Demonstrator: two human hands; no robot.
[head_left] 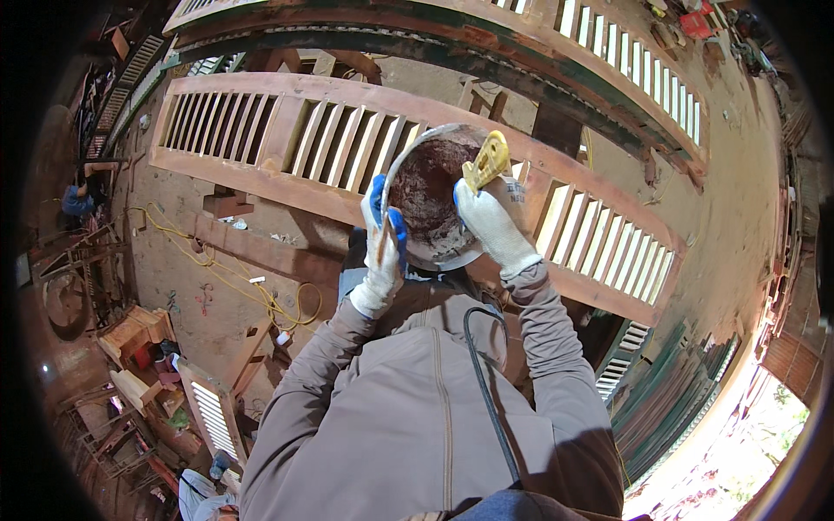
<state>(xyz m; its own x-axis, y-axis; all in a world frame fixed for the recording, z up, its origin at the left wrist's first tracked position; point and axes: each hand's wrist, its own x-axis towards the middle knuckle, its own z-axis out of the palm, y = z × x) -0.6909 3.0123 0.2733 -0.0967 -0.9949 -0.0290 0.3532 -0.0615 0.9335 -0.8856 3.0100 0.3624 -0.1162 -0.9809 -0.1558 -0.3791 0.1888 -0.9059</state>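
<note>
Left hand [382, 247] grasps one bucket [427, 233], right hand [492, 222] clutches one yellow tool [486, 163], type unclear.

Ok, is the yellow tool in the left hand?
No, the right hand holds the yellow tool, while the left hand grips the side of the bucket.

Sm. dark lettering [515, 191] by R hand [488, 219], surface unclear, txt illegible

Pale bucket [423, 227], crusty red-brown inside, mouth up between the gloved fingers [400, 233]; holey yellow tool [489, 159] poking past the right ones.
</note>
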